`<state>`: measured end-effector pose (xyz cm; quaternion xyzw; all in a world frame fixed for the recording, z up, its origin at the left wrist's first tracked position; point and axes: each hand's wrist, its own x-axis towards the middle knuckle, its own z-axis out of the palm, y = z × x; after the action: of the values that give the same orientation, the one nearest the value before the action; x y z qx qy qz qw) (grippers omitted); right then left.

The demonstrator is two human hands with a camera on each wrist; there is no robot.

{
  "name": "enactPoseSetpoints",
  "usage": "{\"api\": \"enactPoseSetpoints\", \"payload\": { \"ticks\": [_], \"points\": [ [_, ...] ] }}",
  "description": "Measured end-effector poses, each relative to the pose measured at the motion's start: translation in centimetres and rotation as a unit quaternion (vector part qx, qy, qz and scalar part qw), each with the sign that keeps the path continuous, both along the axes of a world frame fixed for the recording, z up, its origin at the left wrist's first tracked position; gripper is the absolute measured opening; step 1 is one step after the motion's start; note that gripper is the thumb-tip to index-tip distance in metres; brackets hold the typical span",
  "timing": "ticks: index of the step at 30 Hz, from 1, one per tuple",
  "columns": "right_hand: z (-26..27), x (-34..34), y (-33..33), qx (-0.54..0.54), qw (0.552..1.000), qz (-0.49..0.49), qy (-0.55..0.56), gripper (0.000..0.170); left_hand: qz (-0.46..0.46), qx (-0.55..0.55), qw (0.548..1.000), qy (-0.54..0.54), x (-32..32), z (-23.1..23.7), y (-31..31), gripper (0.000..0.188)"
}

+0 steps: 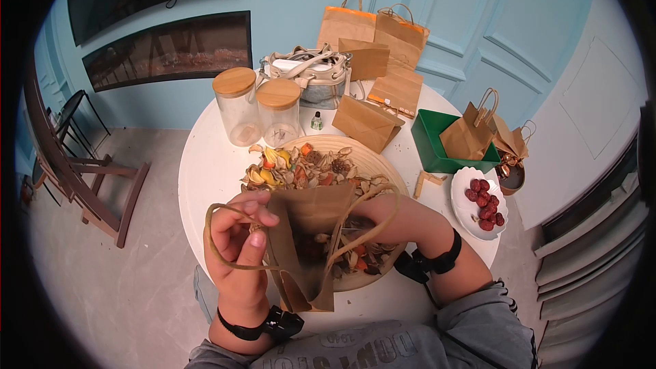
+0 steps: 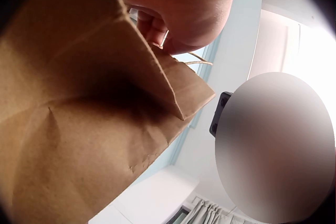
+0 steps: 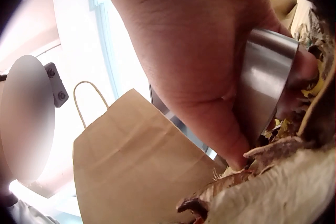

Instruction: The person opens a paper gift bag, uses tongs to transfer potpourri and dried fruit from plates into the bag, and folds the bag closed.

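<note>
At the near edge of the bench (image 1: 199,178), a paper bag (image 1: 314,208) was gripped by the left hand (image 1: 236,249); a partly hidden metal object (image 3: 265,71) was clasped by the right hand (image 3: 205,50). Shirt lettering (image 1: 376,350) was cut off.

Two lidded jars (image 1: 237,106) stood near the far-left edge of the worktop (image 1: 200,164), a handbag (image 1: 320,89) at its far edge, a plate (image 1: 462,213) of red fruit (image 1: 484,185) at its right.

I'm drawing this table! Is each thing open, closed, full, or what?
Held paper bag: open, in left hand
Metal object: gripped by right hand
Round tray: holding dried petals
Jars: lids on
Small bottle: upright, capped
Handbag: standing
White plate: holding red fruit
Green box: open, small bag inside
</note>
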<state>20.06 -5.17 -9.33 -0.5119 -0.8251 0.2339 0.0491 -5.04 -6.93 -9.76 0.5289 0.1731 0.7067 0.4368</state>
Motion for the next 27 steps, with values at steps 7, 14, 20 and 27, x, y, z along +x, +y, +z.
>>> {"api": "enactPoseSetpoints", "payload": {
  "ticks": [7,14,20,27],
  "points": [
    [-0.24,0.08,0.08,0.0,1.0,0.002,0.004,0.038,0.006,-0.001,1.0,-0.003,0.08,0.0,0.01,0.026],
    [-0.11,0.03,0.05,0.016,1.0,0.008,-0.001,0.038,0.007,-0.002,1.0,-0.003,0.07,0.01,0.0,0.026],
    [-0.24,0.02,0.16,0.005,1.0,0.006,0.007,0.038,0.006,-0.007,1.0,0.003,-0.06,-0.03,-0.03,0.026],
    [-0.02,0.02,0.23,-0.015,1.0,0.001,0.023,0.04,0.005,-0.004,1.0,0.004,-0.04,-0.01,0.01,0.026]
  ]
}}
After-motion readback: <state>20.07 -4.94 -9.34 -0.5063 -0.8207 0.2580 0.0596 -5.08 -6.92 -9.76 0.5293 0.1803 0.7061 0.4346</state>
